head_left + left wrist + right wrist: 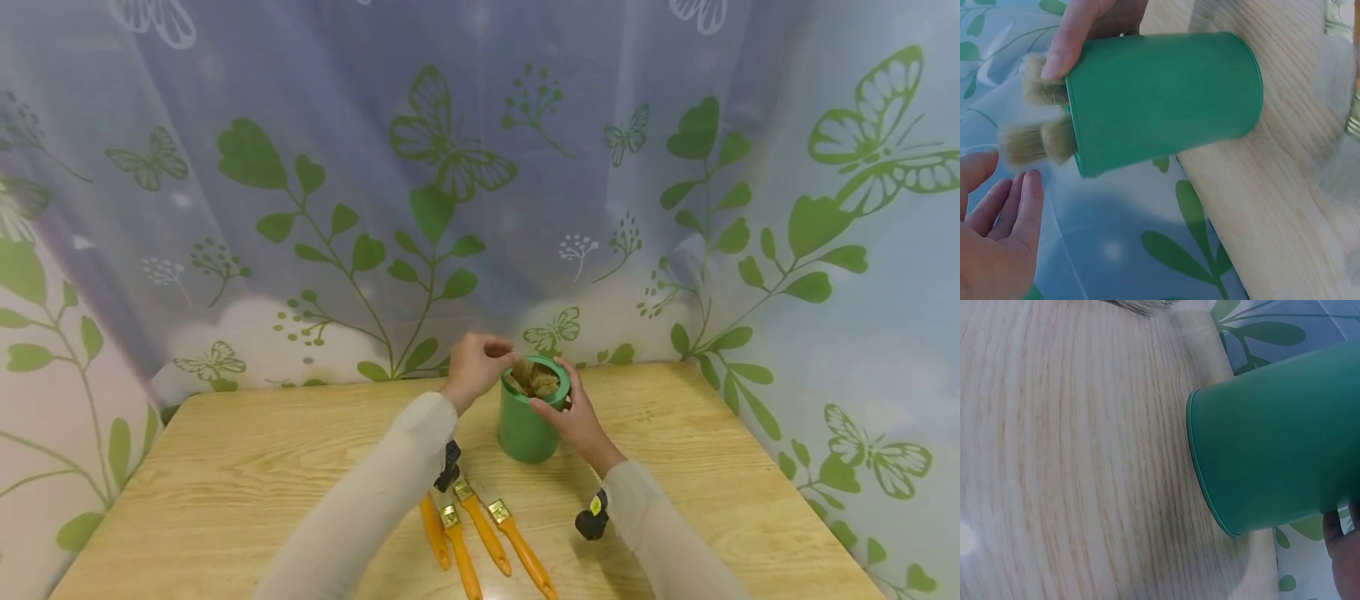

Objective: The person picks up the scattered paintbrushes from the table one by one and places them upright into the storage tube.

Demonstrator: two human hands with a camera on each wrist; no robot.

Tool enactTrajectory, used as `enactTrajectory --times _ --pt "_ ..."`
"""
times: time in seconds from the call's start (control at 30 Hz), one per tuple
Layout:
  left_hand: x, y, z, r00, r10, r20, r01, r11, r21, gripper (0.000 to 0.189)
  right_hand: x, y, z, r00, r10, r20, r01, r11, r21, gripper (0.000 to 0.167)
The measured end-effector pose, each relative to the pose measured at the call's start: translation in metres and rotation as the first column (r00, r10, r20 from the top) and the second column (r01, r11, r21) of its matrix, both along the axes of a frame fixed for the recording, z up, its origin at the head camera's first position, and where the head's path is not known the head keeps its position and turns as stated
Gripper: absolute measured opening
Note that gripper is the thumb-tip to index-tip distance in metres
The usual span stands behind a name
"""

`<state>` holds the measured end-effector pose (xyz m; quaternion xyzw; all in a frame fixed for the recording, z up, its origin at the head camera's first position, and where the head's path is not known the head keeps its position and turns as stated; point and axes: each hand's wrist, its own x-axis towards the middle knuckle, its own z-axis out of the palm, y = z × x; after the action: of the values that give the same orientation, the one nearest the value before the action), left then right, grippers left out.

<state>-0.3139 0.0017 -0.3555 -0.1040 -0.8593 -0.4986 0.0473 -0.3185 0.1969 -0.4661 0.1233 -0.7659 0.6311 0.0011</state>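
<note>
A green can [528,425] stands upright at the back of the table, with paintbrushes in it, bristles [1022,144] up and poking past the rim. My right hand [577,417] grips the can near its top, thumb on the front of the rim and fingers round the far side. In the left wrist view, that thumb [1063,47] lies along the can's rim. My left hand [480,367] is at the left of the opening. Its thumb and fingers are spread apart right by the bristles, pinching nothing. The brush handles are hidden inside the can.
Several paintbrushes with orange handles [486,533] lie on the wooden table [285,467] in front of the can, bristles pointing away from me. A printed curtain [337,275] hangs along the table's back edge and at both sides.
</note>
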Motion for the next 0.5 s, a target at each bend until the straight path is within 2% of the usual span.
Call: enactTrajectory --times 0.1,0.27,0.4,0.5 --pt "0.000 -0.011 -0.002 1.000 -0.008 0.010 0.008 1.000 0.015 0.026 0.002 0.000 0.004 1.000 0.009 0.017 -0.009 1.000 -0.011 0.080" --pt "0.004 -0.038 -0.004 0.999 0.025 0.026 -0.025 1.000 -0.004 0.027 0.014 -0.003 0.020 1.000 0.018 0.015 -0.018 1.000 0.000 0.082" --pt "0.014 -0.064 -0.013 0.995 0.026 0.094 -0.026 1.000 0.001 0.031 0.021 -0.005 0.027 1.000 0.016 0.018 -0.017 1.000 0.015 0.081" --pt "0.026 -0.083 -0.025 0.986 0.015 0.164 -0.021 0.999 0.032 0.032 0.022 -0.006 0.028 1.000 0.010 0.026 -0.011 1.000 0.021 0.080"
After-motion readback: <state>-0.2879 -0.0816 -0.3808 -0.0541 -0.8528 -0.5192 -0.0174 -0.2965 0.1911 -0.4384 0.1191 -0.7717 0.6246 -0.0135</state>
